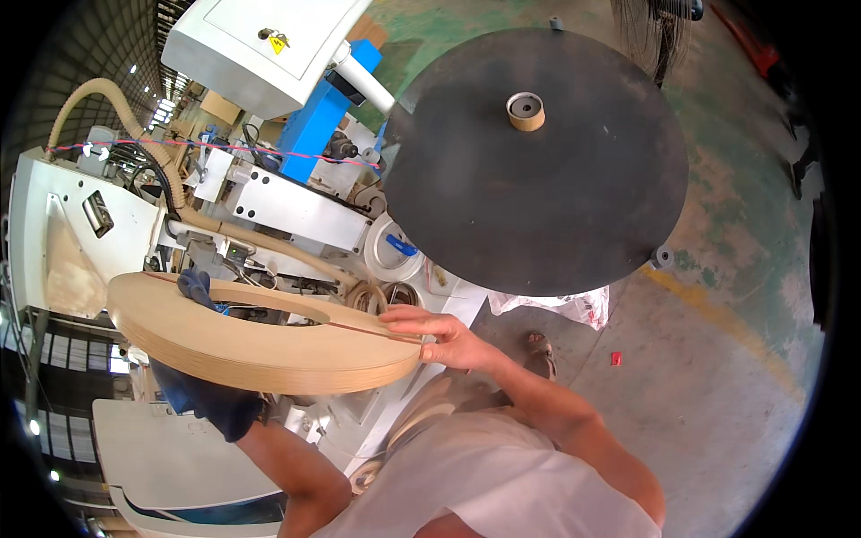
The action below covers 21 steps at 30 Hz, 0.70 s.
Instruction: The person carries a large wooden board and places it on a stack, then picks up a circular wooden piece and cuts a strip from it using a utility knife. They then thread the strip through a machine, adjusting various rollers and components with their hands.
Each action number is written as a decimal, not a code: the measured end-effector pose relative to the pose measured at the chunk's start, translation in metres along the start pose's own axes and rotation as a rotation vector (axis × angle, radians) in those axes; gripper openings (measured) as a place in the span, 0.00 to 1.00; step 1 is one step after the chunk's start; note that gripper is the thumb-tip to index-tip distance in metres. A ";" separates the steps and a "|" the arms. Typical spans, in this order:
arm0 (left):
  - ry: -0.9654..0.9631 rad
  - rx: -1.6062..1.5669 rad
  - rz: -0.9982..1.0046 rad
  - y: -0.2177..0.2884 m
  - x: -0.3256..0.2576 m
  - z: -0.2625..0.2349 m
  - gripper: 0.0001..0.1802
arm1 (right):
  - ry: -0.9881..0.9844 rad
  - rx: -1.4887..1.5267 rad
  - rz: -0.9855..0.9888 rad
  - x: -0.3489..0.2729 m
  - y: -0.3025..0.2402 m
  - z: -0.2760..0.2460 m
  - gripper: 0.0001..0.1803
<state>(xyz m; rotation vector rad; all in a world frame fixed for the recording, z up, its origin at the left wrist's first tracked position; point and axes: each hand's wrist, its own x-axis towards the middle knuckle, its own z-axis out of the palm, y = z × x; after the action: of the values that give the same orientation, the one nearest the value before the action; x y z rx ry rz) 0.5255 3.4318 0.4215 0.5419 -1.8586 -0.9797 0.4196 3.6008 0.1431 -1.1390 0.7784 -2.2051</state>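
Coil: a large flat ring-shaped coil of tan wood-coloured edge banding [269, 345], wound in many thin layers, with an open oval hole in its middle.
Coil position: held in the air in front of the person's chest, above the white machine body [287, 211], well to the left of and lower in the picture than the round disc.
Coil attitude: lying nearly flat, broad face up, slightly tilted so the wound outer edge shows toward the person.
Coil long axis: as seen, the oval runs left to right, from the left hand to the right hand.
Left hand: the left hand [202, 394] wears a dark blue fabric glove and sits under the coil's left part; its fingers [195, 285] come up through the central hole and curl over the ring, closed around it.
Right hand: the bare right hand [439, 336] is at the coil's right end, fingers stretched flat over the top face and the thumb against the outer edge, pinching the ring.
Disc: a big round dark grey flat turntable plate [538, 179] at upper right, level, its lower-left rim near the right hand.
Core: a small tan cardboard ring core [526, 111] standing at the disc's centre.
Hose: a beige ribbed flexible hose [134, 125] arching over the machine's left end.
Floor: grey and green worn concrete floor [717, 359] at the right.
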 end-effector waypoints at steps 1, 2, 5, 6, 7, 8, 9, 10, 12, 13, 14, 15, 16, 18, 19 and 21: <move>0.002 0.059 0.012 0.005 0.002 0.004 0.29 | -0.014 -0.001 -0.001 0.003 -0.001 0.006 0.35; -0.008 0.125 0.017 0.009 0.004 0.010 0.29 | 0.003 0.015 -0.012 0.002 -0.004 0.011 0.36; -0.046 0.368 0.008 0.014 0.004 0.020 0.29 | 0.044 0.084 -0.061 0.007 -0.010 0.032 0.36; -0.078 0.435 0.003 0.007 0.004 0.025 0.29 | 0.080 0.087 -0.086 0.006 -0.012 0.033 0.33; -0.115 0.508 0.000 -0.003 0.001 0.026 0.29 | 0.111 0.089 -0.107 0.005 -0.014 0.035 0.30; -0.173 0.581 0.071 -0.032 -0.002 0.015 0.30 | 0.154 0.063 -0.105 0.007 -0.017 0.037 0.29; -0.222 0.667 0.145 -0.057 -0.006 -0.001 0.30 | 0.188 0.050 -0.097 0.007 -0.021 0.043 0.27; -0.356 -0.034 -0.114 -0.069 -0.016 -0.007 0.32 | 0.219 0.047 -0.080 0.006 -0.026 0.051 0.26; -0.241 -0.653 -0.465 -0.083 -0.038 0.011 0.32 | 0.307 -0.001 0.018 0.009 -0.041 0.057 0.22; -0.141 -0.592 -0.500 -0.086 -0.051 0.027 0.29 | 0.344 -0.027 0.100 0.005 -0.048 0.062 0.21; -0.044 -0.528 -0.534 -0.086 -0.063 0.043 0.26 | 0.385 -0.054 0.180 0.002 -0.051 0.065 0.21; -0.008 -0.506 -0.584 -0.092 -0.071 0.049 0.26 | 0.417 -0.138 0.143 0.003 -0.049 0.066 0.19; -0.009 -0.505 -0.624 -0.099 -0.079 0.049 0.26 | 0.415 -0.218 0.180 0.003 -0.050 0.065 0.19; -0.022 -0.522 -0.692 -0.114 -0.090 0.050 0.26 | 0.408 -0.380 0.261 0.004 -0.063 0.060 0.18; -0.032 -0.531 -0.722 -0.118 -0.097 0.050 0.26 | 0.393 -0.466 0.311 0.007 -0.076 0.057 0.17; -0.057 -0.556 -0.778 -0.128 -0.108 0.051 0.27 | 0.325 -0.452 0.432 0.009 -0.089 0.046 0.18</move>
<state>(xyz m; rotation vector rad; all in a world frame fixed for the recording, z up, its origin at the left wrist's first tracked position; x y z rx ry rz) 0.5258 3.4539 0.2478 0.9102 -1.3130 -1.9549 0.4374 3.6447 0.2315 -0.7068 1.5609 -1.9100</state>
